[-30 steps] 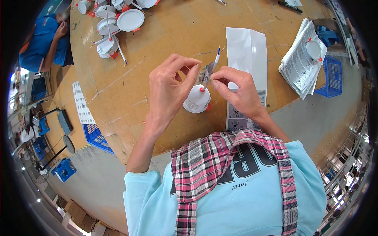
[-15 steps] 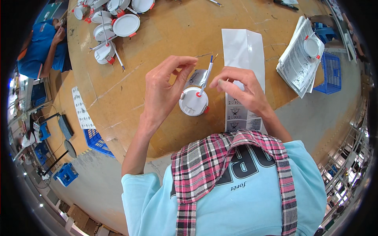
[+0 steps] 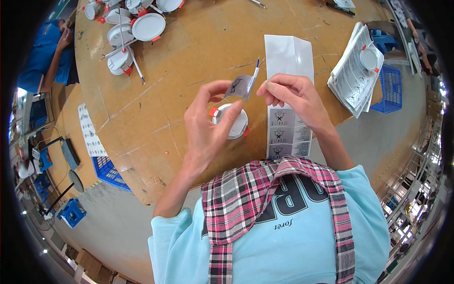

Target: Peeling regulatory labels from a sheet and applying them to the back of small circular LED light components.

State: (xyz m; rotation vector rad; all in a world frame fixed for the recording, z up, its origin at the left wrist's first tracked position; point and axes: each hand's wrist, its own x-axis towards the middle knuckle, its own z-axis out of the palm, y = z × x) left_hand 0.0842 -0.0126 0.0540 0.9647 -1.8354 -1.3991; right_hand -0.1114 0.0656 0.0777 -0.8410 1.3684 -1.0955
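A round white downlight (image 3: 235,127) with red-orange clips lies back side up on the table in front of me. From it rises a white cable (image 3: 256,74) with bare wire ends. Round the cable hangs a silver printed label (image 3: 240,86), its loose part sticking out to the left. My left hand (image 3: 208,118) has its forefinger behind the label and its thumb at the lower edge, gripping it over the lamp. Just right of the cable, my right hand (image 3: 295,97) is closed with thumb and fingers together, nothing visible in it. It hovers over a label sheet (image 3: 288,49).
Several downlights (image 3: 148,27) are heaped at the far left. A stack of printed sheets (image 3: 352,71) with one downlight (image 3: 369,59) on top lies right. A black marker (image 3: 340,8) is at the far right. Blue baskets (image 3: 390,90) stand beyond the table edges; a person (image 3: 45,59) sits at left.
My left hand has come down and right, from above the lamp to the label, which now tilts up. The right hand's fingers have curled in closer together beside the cable.
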